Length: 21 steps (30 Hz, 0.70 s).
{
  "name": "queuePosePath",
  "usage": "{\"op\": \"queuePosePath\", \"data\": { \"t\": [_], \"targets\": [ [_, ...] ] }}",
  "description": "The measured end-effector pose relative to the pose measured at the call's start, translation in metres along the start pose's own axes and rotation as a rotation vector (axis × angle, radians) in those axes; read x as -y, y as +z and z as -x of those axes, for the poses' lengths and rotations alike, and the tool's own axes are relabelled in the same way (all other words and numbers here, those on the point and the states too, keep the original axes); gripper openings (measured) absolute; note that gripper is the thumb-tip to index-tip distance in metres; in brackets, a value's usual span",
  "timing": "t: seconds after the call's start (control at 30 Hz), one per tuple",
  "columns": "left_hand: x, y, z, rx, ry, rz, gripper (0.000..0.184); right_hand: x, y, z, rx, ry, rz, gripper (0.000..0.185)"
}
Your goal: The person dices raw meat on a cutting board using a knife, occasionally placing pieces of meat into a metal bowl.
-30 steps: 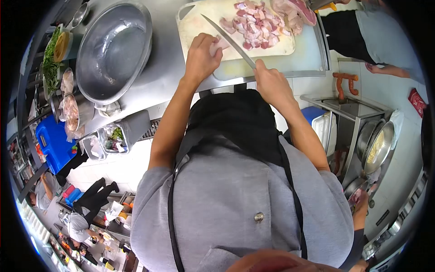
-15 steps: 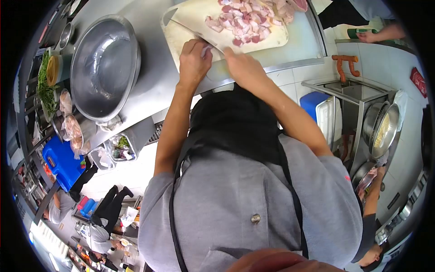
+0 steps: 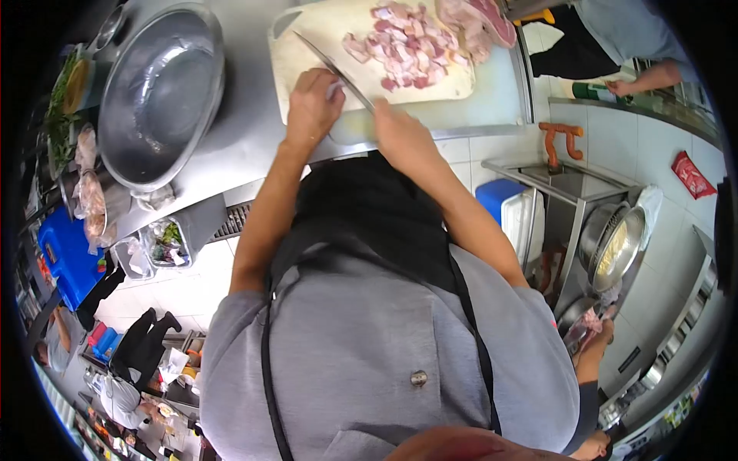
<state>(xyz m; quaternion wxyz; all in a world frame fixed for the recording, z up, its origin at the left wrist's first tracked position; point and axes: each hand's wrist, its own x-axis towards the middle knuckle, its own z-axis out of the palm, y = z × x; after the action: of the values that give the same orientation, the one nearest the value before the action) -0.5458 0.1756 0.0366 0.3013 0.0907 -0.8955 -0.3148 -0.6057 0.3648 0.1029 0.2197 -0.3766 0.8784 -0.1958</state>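
Note:
My right hand (image 3: 400, 134) is closed around the handle of a knife (image 3: 338, 71). Its long blade slants up and left over the white cutting board (image 3: 296, 77). My left hand (image 3: 314, 100) is closed beside the blade near the board's front edge. A bit of something whitish shows at its fingertips, too small to make out. Diced raw meat (image 3: 411, 46) lies heaped on the board. At the board's far right corner is a larger uncut piece of raw meat (image 3: 488, 27).
A large steel bowl (image 3: 165, 100) stands left on the steel counter (image 3: 250, 84). Bagged meat (image 3: 91, 196) and bins of scraps (image 3: 165, 242) are at lower left. Right are a metal rack (image 3: 580, 192) and pans (image 3: 615, 246). Other people work around; one person's hand (image 3: 619, 88) is upper right.
The whole view has shifted, so most things sit further left. The knife blade now shows more clearly between my hands. Both hands stay near the board's front edge.

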Motion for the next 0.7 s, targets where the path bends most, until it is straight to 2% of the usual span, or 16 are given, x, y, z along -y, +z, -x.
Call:
{"op": "queuePosePath", "data": {
  "t": [0.1, 0.2, 0.27, 0.33, 0.47, 0.7],
  "targets": [
    [-0.005, 0.000, 0.000, -0.040, -0.026, -0.018, 0.019, -0.010, -0.014, 0.052, 0.173, 0.184, 0.015, 0.019],
    [-0.005, -0.004, 0.001, -0.023, -0.065, 0.013, 0.020, -0.030, -0.025, 0.051, 0.214, 0.163, 0.015, 0.021],
    [-0.002, -0.001, -0.003, -0.013, -0.019, 0.045, 0.020, -0.043, -0.027, 0.025, 0.143, 0.115, -0.010, 0.024],
    [-0.003, -0.001, -0.002, 0.014, 0.001, 0.064, 0.021, -0.047, -0.025, 0.003, -0.013, 0.202, 0.087, 0.026],
    [-0.017, 0.016, -0.025, 0.157, 0.075, 0.187, 0.023, -0.029, -0.033, -0.005, -0.108, 0.195, 0.052, 0.026],
    [-0.023, -0.011, -0.010, 0.044, -0.031, 0.045, 0.024, -0.015, -0.039, 0.012, -0.002, 0.151, 0.097, 0.019]
  ]
}}
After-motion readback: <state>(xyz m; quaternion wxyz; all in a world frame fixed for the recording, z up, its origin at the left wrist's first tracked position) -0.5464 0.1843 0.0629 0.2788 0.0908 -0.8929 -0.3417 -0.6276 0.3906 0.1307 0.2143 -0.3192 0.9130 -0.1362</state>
